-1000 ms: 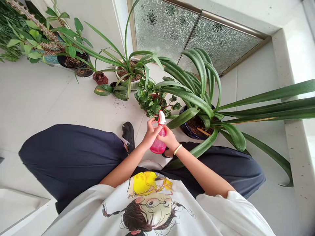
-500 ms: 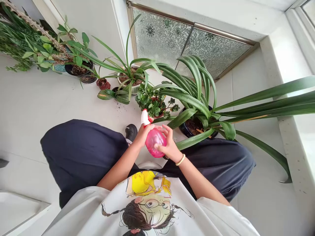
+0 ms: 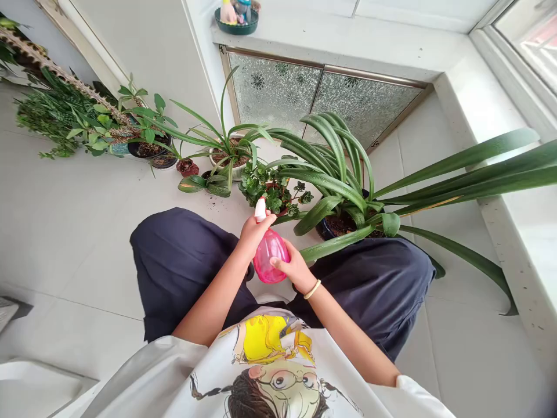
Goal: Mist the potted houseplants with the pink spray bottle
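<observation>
A pink see-through spray bottle [image 3: 270, 258] with a white and red spray head is between my hands, in front of my body. My left hand [image 3: 253, 230] is closed around its neck, just below the spray head. My right hand [image 3: 295, 268] grips the bottle's round body, thumb on the near side; its other fingers are mostly hidden behind it. Just beyond the spray head is a small potted plant with round green leaves [image 3: 261, 184]. To the right stands a large pot [image 3: 324, 230] with long strap-like leaves [image 3: 333, 174].
Several more potted plants line the wall at the left, including a white pot [image 3: 239, 172], a small dark red pot [image 3: 187, 168] and a spiny stem [image 3: 65, 72]. Behind are patterned glass cabinet doors [image 3: 270, 87]. A green dish [image 3: 237, 26] sits on the ledge. Long leaves reach right.
The view has shifted, bringing the ledge dish into sight. The spray bottle now stands more upright, its spray head turned further away, and my right fingers have wrapped further behind it.
</observation>
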The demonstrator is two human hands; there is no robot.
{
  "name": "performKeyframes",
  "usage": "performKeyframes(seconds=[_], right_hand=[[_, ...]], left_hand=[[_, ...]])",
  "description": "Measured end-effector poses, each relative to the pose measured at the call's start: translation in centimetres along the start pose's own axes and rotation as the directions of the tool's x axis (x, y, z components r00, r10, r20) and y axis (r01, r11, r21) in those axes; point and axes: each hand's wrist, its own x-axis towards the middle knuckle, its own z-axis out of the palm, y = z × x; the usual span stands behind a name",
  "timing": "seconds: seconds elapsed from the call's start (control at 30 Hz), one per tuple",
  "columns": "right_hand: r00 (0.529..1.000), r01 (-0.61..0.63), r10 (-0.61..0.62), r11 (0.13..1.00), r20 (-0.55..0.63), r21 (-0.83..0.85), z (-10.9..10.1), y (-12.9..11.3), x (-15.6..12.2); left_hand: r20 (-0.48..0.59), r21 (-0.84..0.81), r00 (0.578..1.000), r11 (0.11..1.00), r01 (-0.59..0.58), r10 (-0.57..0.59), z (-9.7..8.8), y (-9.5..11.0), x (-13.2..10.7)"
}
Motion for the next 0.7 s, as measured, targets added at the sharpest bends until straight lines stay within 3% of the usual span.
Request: performKeyframes(seconds=[0.1, 0.27, 0.47, 0.6, 0.7], right_hand=[[0.998, -0.054, 0.054, 0.999, -0.032, 0.007, 0.1, 1.5, 0.4], [0.995, -0.085, 0.078, 0.99, -0.062, -0.115, -0.2, 3.7, 2.0], [0.997, -0.028, 0.016, 0.985, -0.075, -0.172, -0.4, 4.7, 3.5], [0.997, -0.029, 0.02, 0.991, -0.077, -0.127, -0.8, 5.5, 3.9], [0.996, -0.071, 0.067, 0.995, -0.054, -0.075, -1.0, 6.1, 4.3]], left_hand=[[-0.006, 0.075, 0.996, 0.993, 0.089, -0.089, 0.3, -1.0, 1.5], [-0.049, 0.011, 0.977, 0.978, 0.209, -0.208, 0.6, -2.6, 4.2], [-0.049, 0.065, 0.995, 0.993, 0.096, -0.093, 1.5, -3.4, 5.0], [-0.107, 0.224, 0.989, 0.966, 0.127, -0.105, 2.1, -4.5, 5.5], [-0.154, 0.232, 0.983, 0.964, 0.133, -0.098, 2.0, -5.2, 6.1]])
